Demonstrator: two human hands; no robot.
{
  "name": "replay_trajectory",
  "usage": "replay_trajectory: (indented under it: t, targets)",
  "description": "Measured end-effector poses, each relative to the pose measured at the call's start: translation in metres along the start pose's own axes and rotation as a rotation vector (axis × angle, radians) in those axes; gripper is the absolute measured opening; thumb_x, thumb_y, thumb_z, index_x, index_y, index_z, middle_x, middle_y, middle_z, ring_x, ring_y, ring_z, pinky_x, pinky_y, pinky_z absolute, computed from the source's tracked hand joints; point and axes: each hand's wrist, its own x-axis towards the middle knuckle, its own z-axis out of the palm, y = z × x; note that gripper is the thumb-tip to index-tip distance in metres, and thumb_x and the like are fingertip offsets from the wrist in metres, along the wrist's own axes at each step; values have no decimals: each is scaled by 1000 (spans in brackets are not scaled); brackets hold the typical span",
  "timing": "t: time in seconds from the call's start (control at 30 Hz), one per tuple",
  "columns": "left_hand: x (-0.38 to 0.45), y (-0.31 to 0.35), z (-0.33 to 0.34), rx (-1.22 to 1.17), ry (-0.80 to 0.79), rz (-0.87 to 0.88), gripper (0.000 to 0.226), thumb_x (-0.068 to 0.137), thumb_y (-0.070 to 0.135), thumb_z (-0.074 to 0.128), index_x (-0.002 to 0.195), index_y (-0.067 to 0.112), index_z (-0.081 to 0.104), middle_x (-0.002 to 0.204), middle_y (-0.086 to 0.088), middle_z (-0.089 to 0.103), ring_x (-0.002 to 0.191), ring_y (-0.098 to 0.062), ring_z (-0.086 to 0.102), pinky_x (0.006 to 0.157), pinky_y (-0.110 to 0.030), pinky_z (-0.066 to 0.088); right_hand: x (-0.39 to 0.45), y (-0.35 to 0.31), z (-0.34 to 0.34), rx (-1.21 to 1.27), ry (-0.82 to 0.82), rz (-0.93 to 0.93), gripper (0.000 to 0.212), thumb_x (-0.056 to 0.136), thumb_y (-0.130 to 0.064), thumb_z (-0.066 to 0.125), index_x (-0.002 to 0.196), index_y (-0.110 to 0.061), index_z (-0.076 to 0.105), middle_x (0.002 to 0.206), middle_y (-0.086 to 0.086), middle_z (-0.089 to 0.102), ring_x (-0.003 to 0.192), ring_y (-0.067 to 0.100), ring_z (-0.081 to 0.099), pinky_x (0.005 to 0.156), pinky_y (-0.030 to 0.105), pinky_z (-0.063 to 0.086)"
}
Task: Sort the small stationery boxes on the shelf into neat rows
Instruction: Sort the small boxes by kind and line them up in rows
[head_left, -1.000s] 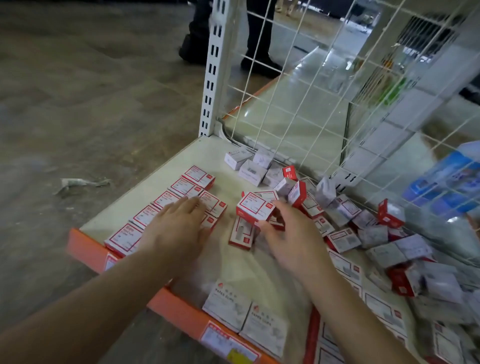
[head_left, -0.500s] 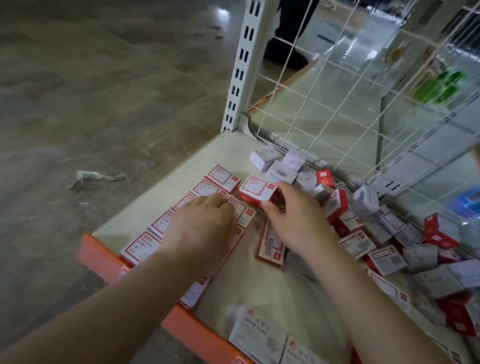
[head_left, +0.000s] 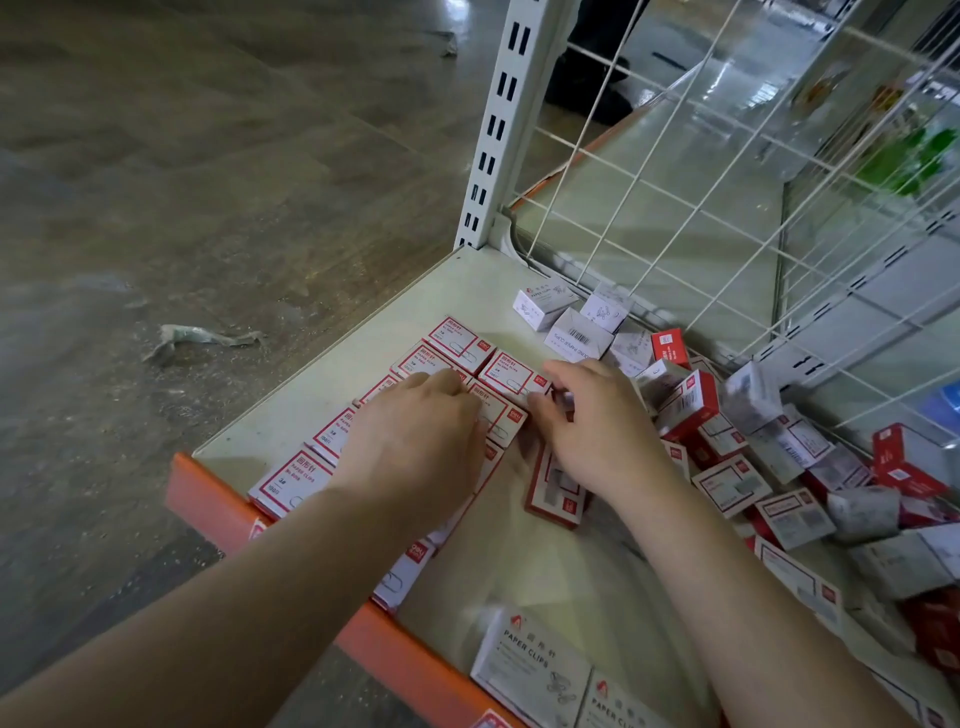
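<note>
Shop: slotted shelf upright, wire mesh divider, boxed paper clips, orange shelf edge.

left hand flat on boxed rows | right hand pinching box

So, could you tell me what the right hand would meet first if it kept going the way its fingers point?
Probably the red-framed white paper clip box at its fingertips; the right hand points up-left along the cream metal shelf, and contact may already exist.
</note>
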Motion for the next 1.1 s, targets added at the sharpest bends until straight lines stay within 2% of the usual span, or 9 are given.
replay_trajectory:
  t: [0.13, 0.33, 0.43, 0.57, 0.73, 0.97, 1.1]
  targets:
    - [0, -2, 1, -3, 4, 16, 39, 99, 36, 29, 129, 25, 50, 128, 8, 48, 116, -14, 44, 91, -26, 38, 2, -1, 1, -34, 5, 11, 30, 94, -29, 48, 116, -11, 58, 115, 4, 52, 109, 20, 42, 84, 27, 33]
    - [8, -9, -2, -71, 39, -5, 34, 98, 33, 35, 126, 26, 54, 127, 8, 50, 116, -13, 42, 95, -26, 34, 6, -3, 4, 5, 20, 14, 33, 91, -27, 53, 122, -14, 57, 116, 3, 54, 111, 20, 45, 92, 32, 40]
    - [19, -12, -3, -112, 60, -100, 41, 97, 29, 40, 137, 26, 42, 141, 6, 39, 128, -15, 34, 103, -29, 31, 7, -2, 5, 45, 24, 26, 40, 90, -27, 57, 128, -17, 54, 120, 0, 53, 113, 18, 46, 96, 32, 40]
    - [33, -13, -4, -108, 1, -217, 50, 97, 29, 40, 145, 24, 28, 154, -1, 20, 140, -22, 20, 111, -37, 25, 8, 1, 5, 78, 12, 30, 43, 87, -30, 60, 128, -19, 54, 121, -2, 53, 114, 16, 47, 100, 34, 40]
    - [44, -14, 1, -185, -41, -234, 49, 97, 32, 37, 145, 25, 27, 144, 1, 36, 129, -20, 37, 99, -37, 39, 10, 2, 7, 80, 4, 28, 42, 87, -32, 60, 128, -20, 54, 121, -2, 53, 114, 16, 48, 102, 35, 40]
    - [47, -15, 5, -219, -21, -240, 46, 97, 33, 38, 142, 22, 32, 138, -1, 35, 119, -20, 44, 93, -36, 44, 10, 3, 5, 64, -15, 11, 45, 89, -31, 57, 132, -20, 50, 125, 0, 50, 120, 16, 41, 103, 32, 36]
    - [47, -15, 7, -244, 7, -252, 46, 97, 32, 39, 141, 22, 33, 137, -1, 37, 118, -20, 45, 91, -35, 43, 16, -2, 0, 26, -104, -5, 45, 89, -25, 53, 133, -16, 46, 124, 4, 47, 120, 20, 36, 96, 31, 32]
